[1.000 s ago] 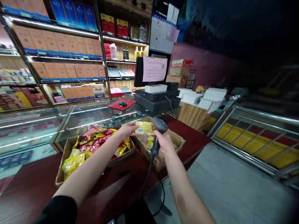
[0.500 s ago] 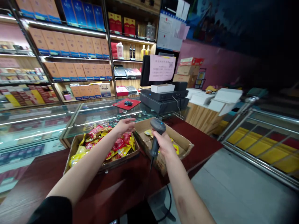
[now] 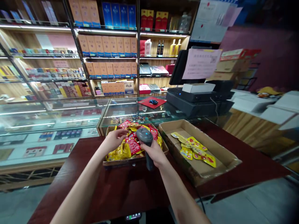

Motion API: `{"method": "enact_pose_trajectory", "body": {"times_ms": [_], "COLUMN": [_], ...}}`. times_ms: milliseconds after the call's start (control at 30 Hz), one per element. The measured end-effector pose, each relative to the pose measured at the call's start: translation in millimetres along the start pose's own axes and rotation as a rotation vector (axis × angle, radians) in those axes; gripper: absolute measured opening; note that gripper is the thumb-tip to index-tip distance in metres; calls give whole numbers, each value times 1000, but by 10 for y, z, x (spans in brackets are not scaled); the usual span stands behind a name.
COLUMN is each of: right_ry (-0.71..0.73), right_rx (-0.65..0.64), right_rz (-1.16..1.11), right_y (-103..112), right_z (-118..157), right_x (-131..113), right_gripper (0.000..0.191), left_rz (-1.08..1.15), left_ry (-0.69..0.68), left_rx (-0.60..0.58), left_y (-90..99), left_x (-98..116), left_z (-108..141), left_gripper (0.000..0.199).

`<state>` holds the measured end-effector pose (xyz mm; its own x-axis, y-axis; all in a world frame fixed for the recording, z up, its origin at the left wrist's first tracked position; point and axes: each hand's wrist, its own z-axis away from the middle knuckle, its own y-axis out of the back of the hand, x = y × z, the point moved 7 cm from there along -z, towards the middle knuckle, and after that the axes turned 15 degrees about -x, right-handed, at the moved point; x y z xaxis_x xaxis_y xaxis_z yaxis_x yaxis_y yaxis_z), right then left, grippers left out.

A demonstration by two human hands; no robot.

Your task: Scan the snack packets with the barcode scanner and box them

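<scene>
My right hand (image 3: 156,153) is wrapped round the handle of a dark grey barcode scanner (image 3: 145,136), held upright in front of a cardboard box (image 3: 136,161) heaped with red and yellow snack packets (image 3: 132,143). Over the left side of that heap is my left hand (image 3: 115,141), its fingers apart and slightly curled, with nothing seen in them. Whether its fingertips touch the packets I cannot tell. To the right, a second cardboard box (image 3: 219,174) holds several yellow packets (image 3: 195,147) lying flat on its bottom.
Both boxes stand on a dark red tabletop (image 3: 130,193). Behind it is a glass display counter (image 3: 116,112) with a mouse (image 3: 153,101) on a red pad. A monitor (image 3: 179,67) and a cash drawer (image 3: 198,104) stand at the back right. Stocked shelves line the wall.
The view has turned left. My right hand has carried the scanner from the right box to in front of the filled box. My left hand has moved back over the heap's left side.
</scene>
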<state>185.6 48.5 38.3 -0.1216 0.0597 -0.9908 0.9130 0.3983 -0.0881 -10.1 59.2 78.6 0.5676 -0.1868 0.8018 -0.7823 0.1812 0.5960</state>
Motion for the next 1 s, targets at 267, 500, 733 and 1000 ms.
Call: {"method": "enact_pose_trajectory", "body": {"times_ms": [267,500,733,1000], "right_ry": [-18,-105,-73,-67], "right_rx": [-71,-79,-42,15], "right_rz": [134,90,-76,-295], "right_y": [-230,-217,-4,431], "right_z": [-51,-93,52,163], "right_x": [-78,93,55,-76], "right_gripper": [24,17,21,23], "left_rz": [-488,-474,-511,-526], "left_ry": [172,157,-8,-251], "left_rx": [223,206,168,5], "left_y": [-214,-467,-623,-590], "left_x": [-169,-125,163,456], "left_z": [198,123,60,-76], "left_gripper": [25,30,40,41]}}
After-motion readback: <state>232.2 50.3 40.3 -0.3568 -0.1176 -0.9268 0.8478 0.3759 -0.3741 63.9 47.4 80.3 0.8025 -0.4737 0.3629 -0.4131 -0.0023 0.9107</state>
